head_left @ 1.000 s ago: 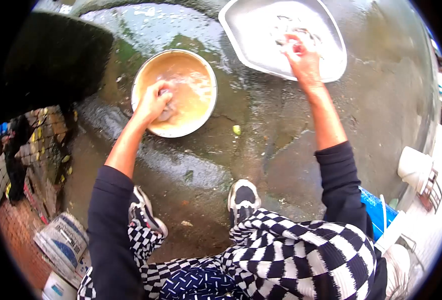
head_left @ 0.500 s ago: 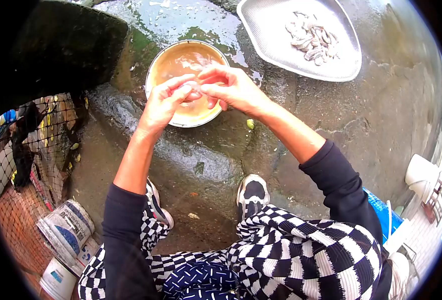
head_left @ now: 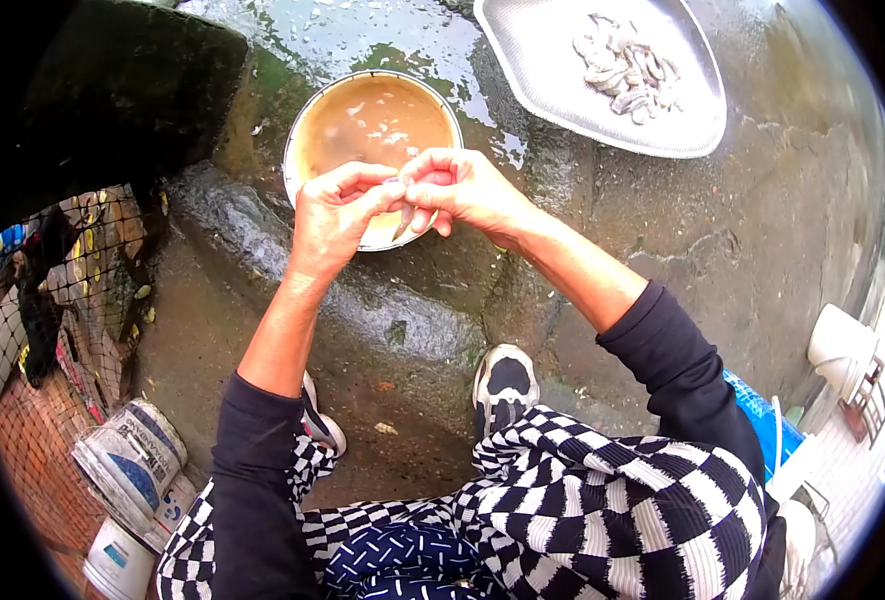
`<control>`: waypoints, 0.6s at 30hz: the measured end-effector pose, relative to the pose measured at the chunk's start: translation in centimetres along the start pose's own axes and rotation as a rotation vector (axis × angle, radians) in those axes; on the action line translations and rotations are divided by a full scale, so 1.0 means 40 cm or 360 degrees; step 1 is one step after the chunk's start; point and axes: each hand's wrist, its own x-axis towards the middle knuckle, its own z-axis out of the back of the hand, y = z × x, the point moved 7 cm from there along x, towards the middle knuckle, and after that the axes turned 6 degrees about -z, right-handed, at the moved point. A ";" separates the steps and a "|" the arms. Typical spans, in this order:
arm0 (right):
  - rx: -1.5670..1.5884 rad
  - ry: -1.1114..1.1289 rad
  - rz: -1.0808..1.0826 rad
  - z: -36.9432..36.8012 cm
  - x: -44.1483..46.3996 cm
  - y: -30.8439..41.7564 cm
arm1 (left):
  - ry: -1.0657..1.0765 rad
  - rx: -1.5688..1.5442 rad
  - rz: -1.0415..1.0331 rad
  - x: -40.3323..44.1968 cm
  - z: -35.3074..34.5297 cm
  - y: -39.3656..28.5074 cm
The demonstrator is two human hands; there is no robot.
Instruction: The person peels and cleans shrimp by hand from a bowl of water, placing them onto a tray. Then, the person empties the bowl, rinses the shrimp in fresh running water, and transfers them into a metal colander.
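Observation:
Over the near side of a round basin [head_left: 290, 150] of cloudy brown water, my left hand [head_left: 334, 222] and my right hand [head_left: 477, 192] meet fingertip to fingertip. Both pinch a small greyish shrimp [head_left: 403, 221], its narrow end hanging down between them. Fingers cover most of its body. Pale bits float on the water. Beyond my right hand, a heap of shrimp [head_left: 627, 72] lies in a white mesh basket [head_left: 542, 75].
Wet concrete [head_left: 602, 250] surrounds the basin. A dark block [head_left: 132, 90] stands at upper left, with black netting [head_left: 72, 290] below it. Stacked white buckets [head_left: 132, 455] sit at lower left. A blue container [head_left: 757, 425] and a white bucket [head_left: 842, 350] are at right.
Both hands have lowered slightly towards me and drawn closer together. The shrimp now hangs visibly below the fingertips, and more of the basin's water shows.

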 end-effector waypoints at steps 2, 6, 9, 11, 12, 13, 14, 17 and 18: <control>0.0007 -0.0007 -0.0018 0.003 0.001 -0.010 | -0.0102 -0.0032 -0.0017 -0.003 0.001 -0.003; 0.0132 -0.0069 0.0006 0.013 0.003 -0.024 | -0.0156 -0.0068 -0.0043 -0.004 0.004 0.014; 0.0247 -0.0105 -0.0015 0.023 0.002 -0.032 | -0.0185 -0.0095 -0.0068 -0.007 0.010 0.023; 0.0296 -0.0112 -0.0034 0.028 0.001 -0.033 | 0.0013 -0.0079 0.0077 -0.005 0.006 0.041; 0.0390 -0.0052 -0.0029 0.027 0.000 -0.032 | 0.0013 -0.0078 0.0077 -0.001 0.016 0.041; 0.0485 0.0005 -0.0024 0.028 -0.003 -0.031 | 0.0035 -0.0049 0.0065 0.008 0.026 0.041; 0.0486 0.0002 -0.0024 0.032 -0.007 -0.030 | 0.0059 -0.0020 0.0054 0.018 0.038 0.040; 0.0841 0.0135 -0.0060 0.024 -0.018 -0.029 | -0.0105 0.0732 -0.0066 0.091 0.124 0.055; 0.0838 0.0140 -0.0056 0.026 -0.018 -0.027 | -0.0198 0.0860 -0.0074 0.119 0.141 0.067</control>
